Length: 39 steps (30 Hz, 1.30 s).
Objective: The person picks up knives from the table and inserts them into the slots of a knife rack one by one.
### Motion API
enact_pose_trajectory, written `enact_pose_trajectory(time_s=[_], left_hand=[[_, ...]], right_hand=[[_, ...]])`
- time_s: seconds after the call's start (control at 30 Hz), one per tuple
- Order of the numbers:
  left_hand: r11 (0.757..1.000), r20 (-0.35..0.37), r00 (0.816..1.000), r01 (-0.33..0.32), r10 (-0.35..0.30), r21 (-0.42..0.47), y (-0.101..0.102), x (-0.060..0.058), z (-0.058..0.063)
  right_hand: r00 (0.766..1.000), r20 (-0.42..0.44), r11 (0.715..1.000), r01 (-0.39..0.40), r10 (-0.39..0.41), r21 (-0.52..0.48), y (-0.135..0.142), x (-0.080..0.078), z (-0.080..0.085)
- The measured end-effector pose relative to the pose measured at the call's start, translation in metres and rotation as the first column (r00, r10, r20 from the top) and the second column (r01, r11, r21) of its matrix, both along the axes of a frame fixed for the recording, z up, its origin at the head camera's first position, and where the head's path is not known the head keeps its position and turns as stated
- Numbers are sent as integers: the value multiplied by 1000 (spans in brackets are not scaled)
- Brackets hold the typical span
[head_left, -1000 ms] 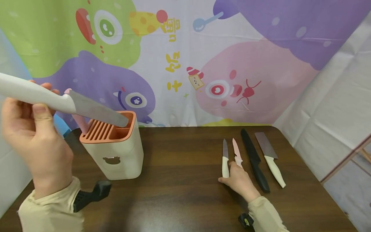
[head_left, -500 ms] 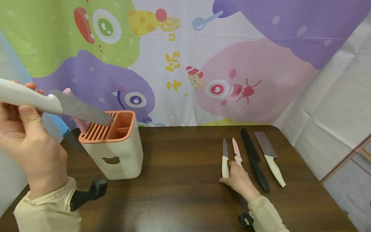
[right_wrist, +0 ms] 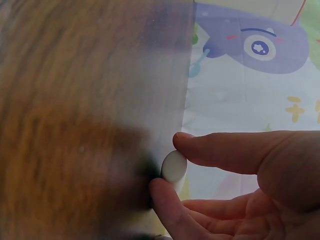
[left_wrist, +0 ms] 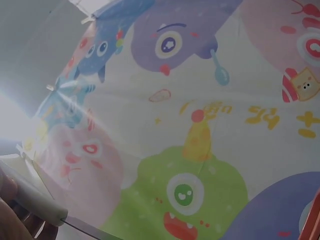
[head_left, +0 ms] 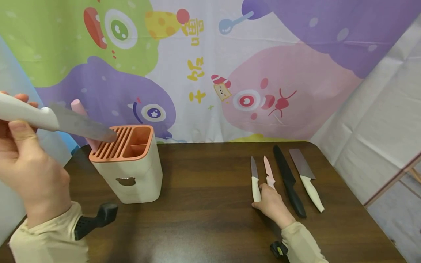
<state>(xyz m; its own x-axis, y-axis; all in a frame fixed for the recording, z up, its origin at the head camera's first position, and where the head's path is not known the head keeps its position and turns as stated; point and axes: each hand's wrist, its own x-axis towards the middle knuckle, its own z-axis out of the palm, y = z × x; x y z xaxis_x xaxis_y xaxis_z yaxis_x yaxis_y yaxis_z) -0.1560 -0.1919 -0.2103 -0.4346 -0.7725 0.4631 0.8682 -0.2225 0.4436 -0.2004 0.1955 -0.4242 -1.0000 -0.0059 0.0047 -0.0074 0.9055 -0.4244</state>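
My left hand (head_left: 39, 173) holds a kitchen knife (head_left: 82, 126) by its white handle, thumb in front. Its blade slants down to the right, with the tip over the slots of a cream knife block (head_left: 143, 182) with an orange top. In the left wrist view only part of that white handle (left_wrist: 40, 202) and a sliver of blade show. On the table my right hand (head_left: 273, 205) pinches the white handle of a small paring knife (head_left: 255, 188). The right wrist view shows the handle's butt (right_wrist: 174, 166) between thumb and finger.
A pink-handled tool (head_left: 78, 106) stands in the block's left slot. Right of the paring knife lie a pink paring knife (head_left: 268, 168), partly under my hand, a black knife (head_left: 291, 190) and a cleaver (head_left: 307, 179). A cartoon-print curtain (head_left: 210, 124) hangs behind the brown table (head_left: 197, 219).
My left hand has drawn the kitchen knife leftward, its tip passing from the block's open compartment to over the slots. The paring knife has tilted slightly under my right hand.
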Motion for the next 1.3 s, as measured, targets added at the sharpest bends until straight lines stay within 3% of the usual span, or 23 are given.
enact_pose_trajectory(time_s=[0.17,0.4,0.73,1.03,1.3], left_hand=[[999,-5,1000,1,0,38,-5,-2,-2],[1000,34,999,-18,18,-2,-8,-2,-5],[1000,32,999,-2,3,-24,-8,-3,-8],[995,79,997,5,2,-98,-7,-3,-13],[984,71,997,9,3,-180,-9,-10,-19]], right_hand=[[1000,3,1000,-3,3,22,0,0,0],[1000,6,999,-9,9,47,0,1,1],[1000,11,999,-12,11,47,-1,1,1],[1000,7,999,-15,15,44,-1,0,1],[1000,11,999,-17,17,50,1,0,-1]])
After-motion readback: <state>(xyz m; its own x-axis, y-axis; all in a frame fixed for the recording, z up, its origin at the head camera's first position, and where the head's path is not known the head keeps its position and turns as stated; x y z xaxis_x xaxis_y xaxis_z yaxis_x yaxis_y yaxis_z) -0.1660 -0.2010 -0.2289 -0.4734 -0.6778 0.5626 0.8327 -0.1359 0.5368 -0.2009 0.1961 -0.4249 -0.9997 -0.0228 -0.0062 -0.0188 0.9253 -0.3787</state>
